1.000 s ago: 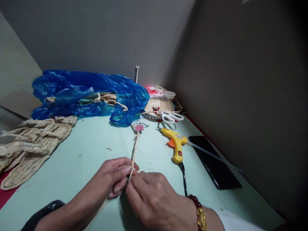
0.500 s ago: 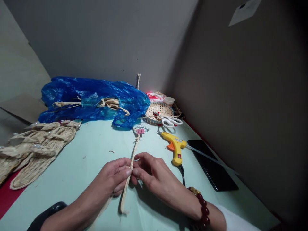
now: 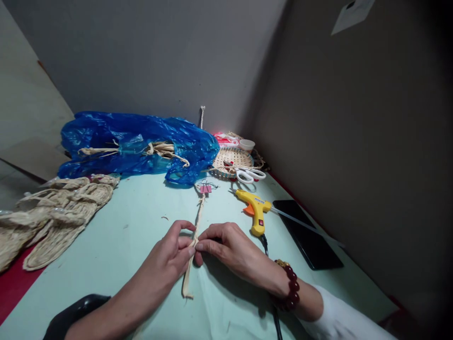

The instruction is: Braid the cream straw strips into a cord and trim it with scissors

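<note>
A pale braided cord of dried plant fibre (image 3: 199,216) runs toward me from a pink binder clip (image 3: 205,189) on the table. My left hand (image 3: 176,250) pinches the cord's near part from the left, thumb on top and index finger raised beside the braid. From the right, my right hand (image 3: 226,245) pinches the same spot between thumb and fingertips. Loose flat strands (image 3: 187,281) hang below the fingers and end on the table. The fingertips partly cover the place where the strands cross.
Woven straw sandals (image 3: 67,222) lie at the left. A blue plastic bag (image 3: 141,127) holding fibre bundles fills the back, beside a shallow basket (image 3: 233,158) and white-handled scissors (image 3: 249,174). To the right are a yellow glue gun (image 3: 255,208) and a black tablet-like slab (image 3: 311,241).
My left index finger has lifted and spread away from the cord. The loose strand end has shifted slightly right and up. The view has tilted a little.
</note>
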`<state>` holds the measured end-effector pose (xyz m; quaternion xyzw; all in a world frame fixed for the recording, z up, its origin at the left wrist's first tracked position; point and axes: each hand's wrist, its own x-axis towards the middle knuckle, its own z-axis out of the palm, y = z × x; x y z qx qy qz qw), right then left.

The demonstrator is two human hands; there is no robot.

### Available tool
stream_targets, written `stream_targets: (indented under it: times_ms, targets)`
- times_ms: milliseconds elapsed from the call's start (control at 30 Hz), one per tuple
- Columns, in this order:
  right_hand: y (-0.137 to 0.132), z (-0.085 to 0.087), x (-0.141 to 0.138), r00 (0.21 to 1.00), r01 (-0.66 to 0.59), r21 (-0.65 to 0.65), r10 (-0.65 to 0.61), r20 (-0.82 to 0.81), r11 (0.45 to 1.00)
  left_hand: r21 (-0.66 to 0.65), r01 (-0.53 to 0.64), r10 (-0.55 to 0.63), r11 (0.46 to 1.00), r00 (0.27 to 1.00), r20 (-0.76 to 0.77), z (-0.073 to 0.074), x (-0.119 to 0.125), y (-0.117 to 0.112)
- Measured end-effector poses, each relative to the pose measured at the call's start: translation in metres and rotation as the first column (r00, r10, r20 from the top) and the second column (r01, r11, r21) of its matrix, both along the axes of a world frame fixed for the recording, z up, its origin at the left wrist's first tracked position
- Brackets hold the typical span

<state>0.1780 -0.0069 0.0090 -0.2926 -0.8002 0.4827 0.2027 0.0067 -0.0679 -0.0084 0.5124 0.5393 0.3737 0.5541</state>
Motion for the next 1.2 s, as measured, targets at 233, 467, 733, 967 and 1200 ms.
stream_targets:
  times_ms: [233, 467, 733, 967, 1200]
  targets:
    - [-0.008, -0.011, -0.008, 0.98, 0.146, -0.204, -0.169, -0.1, 0.968, 0.103, 0.016, 0.028, 0.995, 0.91, -0.414, 0.011, -0.001, -0.005]
    - [-0.009, -0.008, -0.009, 0.954, 0.26, -0.191, -0.283, -0.102, 0.946, 0.21, 0.061, 0.076, 0.976, 0.806, -0.587, 0.02, -0.006, -0.004]
    - [-0.014, -0.002, -0.007, 0.978, 0.196, 0.27, -0.206, 0.009, 0.943, -0.001, -0.068, 0.062, 0.998, 0.909, -0.411, 0.015, 0.004, -0.011]
    - [-0.013, -0.016, -0.008, 0.98, 0.138, -0.128, -0.154, -0.126, 0.982, 0.233, 0.02, 0.119, 0.972, 0.817, -0.565, -0.001, 0.014, -0.018]
    - [-0.012, -0.012, -0.01, 0.957, 0.159, -0.362, -0.233, -0.173, 0.919, 0.524, 0.483, 0.351, 0.701, 0.407, -0.844, -0.008, 0.012, -0.017]
